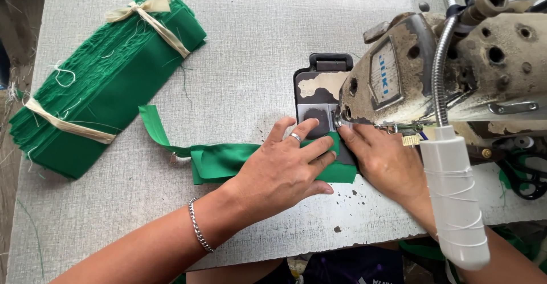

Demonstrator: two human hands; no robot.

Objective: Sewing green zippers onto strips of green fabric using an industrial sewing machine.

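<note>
A grey, scuffed worktable (239,50) fills the view under even daylight. Its near edge is chipped. Bare floor (11,164) shows at left.

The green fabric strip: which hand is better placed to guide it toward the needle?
Probably the right hand: its fingertips touch the front edge of the green fabric strip beside the presser foot of the sewing machine. The left hand lies flat on the strip farther back, holding it down.

Left hand (285,167) lies flat on folded green fabric strip (219,161), frame centre, fingers spread twd the needle plate (315,98). Right hand (384,161) pinches strip's end under worn sewing machine head (456,61), upper right. Tied bundle of green fabric pieces (102,78) upper left on grey table (245,44).
</note>
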